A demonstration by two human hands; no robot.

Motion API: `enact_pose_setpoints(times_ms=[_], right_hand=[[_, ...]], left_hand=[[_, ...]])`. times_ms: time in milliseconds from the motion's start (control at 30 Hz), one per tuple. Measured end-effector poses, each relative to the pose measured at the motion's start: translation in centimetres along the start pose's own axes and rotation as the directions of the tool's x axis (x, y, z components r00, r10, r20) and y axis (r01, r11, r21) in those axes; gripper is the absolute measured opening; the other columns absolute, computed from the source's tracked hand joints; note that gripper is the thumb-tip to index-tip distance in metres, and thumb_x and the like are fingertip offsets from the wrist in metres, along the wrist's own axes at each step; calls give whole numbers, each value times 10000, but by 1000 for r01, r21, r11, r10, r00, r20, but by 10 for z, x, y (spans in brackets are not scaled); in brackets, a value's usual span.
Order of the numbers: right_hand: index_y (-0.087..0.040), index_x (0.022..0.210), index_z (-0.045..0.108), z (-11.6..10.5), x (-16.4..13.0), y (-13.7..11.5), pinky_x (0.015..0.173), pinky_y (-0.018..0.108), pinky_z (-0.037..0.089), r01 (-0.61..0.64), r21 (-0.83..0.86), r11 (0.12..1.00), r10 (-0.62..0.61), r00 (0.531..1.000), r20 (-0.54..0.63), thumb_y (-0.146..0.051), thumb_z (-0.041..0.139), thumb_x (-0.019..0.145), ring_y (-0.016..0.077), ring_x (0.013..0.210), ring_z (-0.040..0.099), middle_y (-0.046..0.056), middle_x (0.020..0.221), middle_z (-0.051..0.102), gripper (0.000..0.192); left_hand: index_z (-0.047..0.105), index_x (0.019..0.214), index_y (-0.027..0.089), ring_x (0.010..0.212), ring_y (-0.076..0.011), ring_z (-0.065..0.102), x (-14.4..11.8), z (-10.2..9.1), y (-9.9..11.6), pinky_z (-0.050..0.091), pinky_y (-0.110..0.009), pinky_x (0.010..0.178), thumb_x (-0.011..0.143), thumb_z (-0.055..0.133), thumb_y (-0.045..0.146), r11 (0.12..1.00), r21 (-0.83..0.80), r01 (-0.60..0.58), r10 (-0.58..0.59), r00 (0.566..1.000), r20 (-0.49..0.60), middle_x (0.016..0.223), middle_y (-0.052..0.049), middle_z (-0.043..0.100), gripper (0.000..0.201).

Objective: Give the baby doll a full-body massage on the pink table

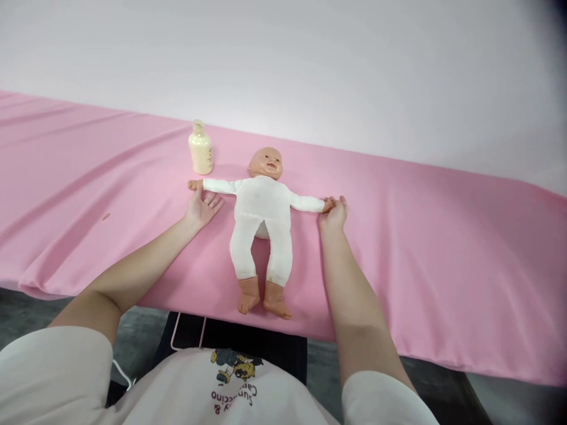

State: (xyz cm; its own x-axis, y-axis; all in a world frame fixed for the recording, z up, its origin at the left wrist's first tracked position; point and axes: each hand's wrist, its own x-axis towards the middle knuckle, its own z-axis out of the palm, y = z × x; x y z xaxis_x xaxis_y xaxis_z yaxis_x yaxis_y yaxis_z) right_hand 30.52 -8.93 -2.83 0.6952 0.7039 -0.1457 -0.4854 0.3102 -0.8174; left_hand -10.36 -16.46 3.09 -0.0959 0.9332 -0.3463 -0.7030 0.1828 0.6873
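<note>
A baby doll with a bare head lies on its back on the pink cloth, in a white cloth suit, its arms spread and its feet toward me. My left hand is palm up beside the doll's arm on the left, fingers stretched apart and thumb touching near the doll's wrist. At the other arm, my right hand has its fingers curled around the doll's small hand. Part of that grip is hidden by my own fingers.
A cream pump bottle stands just beyond the doll's hand on the left. The pink cloth covers the table, with folds and a front edge close to me. A small brownish mark shows at left. A white wall rises behind.
</note>
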Motion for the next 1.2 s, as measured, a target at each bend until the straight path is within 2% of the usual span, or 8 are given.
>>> enact_pose_setpoints(times_ms=[167,267,400,567,833,1000,1133,1200], right_hand=[[-243,1272,417,-8,-9,2,1066,429,514,214,-329,920,-217,976,30,-190,468,838,135,1053,646,37,1242,512,440],[-192,1292,448,-9,-22,-3,1217,513,326,405,-577,710,-413,902,126,-181,520,771,222,1369,466,112,1404,437,526],[-196,1320,449,-4,-46,-11,1244,591,211,563,-638,525,-507,809,297,-197,538,774,265,1457,346,138,1442,435,553],[-237,1341,439,4,-66,-17,1235,653,138,619,-594,514,-452,784,426,-252,530,845,271,1540,202,129,1545,359,504],[-217,1335,468,5,-69,-16,1248,641,67,654,-566,502,-428,756,495,-167,527,805,254,1553,191,116,1542,388,535],[-217,1256,547,14,-86,-24,1260,598,120,670,-469,575,-409,732,545,-135,548,806,231,1548,214,100,1510,424,457],[-226,1109,648,23,-123,-35,1241,532,244,658,-361,661,-341,691,637,-180,581,858,232,1430,414,75,1407,537,263],[-229,1015,688,25,-149,-41,1188,486,355,645,-311,698,-223,609,761,-255,603,898,233,1248,572,70,1208,654,147]], left_hand=[[407,1428,314,1312,-242,577,13,-6,11,564,-390,991,968,474,596,997,-27,-72,72,997,1,1377,-117,585,543],[463,1378,297,1348,-246,548,21,-13,16,556,-385,1000,929,467,669,991,11,-134,134,991,1,1377,-122,578,583],[577,1168,245,1263,-245,602,30,-19,18,556,-388,999,911,584,552,990,7,-141,140,989,43,1290,-118,603,400],[567,890,225,1032,-139,675,31,-16,14,558,-318,961,818,654,95,983,83,-162,153,982,106,1104,-11,657,173],[511,779,208,1000,-210,694,30,-9,12,577,-356,881,982,510,532,981,69,-180,177,983,49,949,-79,687,383],[552,812,211,797,-134,661,40,-17,12,525,-293,875,825,708,263,903,172,-394,387,919,73,800,3,626,166],[613,824,205,730,-123,608,45,-26,22,485,-245,789,803,629,170,773,368,-517,516,850,111,781,12,604,44],[642,832,195,729,-135,591,45,-31,28,456,-235,758,836,551,138,659,525,-539,545,823,162,764,4,612,108]])
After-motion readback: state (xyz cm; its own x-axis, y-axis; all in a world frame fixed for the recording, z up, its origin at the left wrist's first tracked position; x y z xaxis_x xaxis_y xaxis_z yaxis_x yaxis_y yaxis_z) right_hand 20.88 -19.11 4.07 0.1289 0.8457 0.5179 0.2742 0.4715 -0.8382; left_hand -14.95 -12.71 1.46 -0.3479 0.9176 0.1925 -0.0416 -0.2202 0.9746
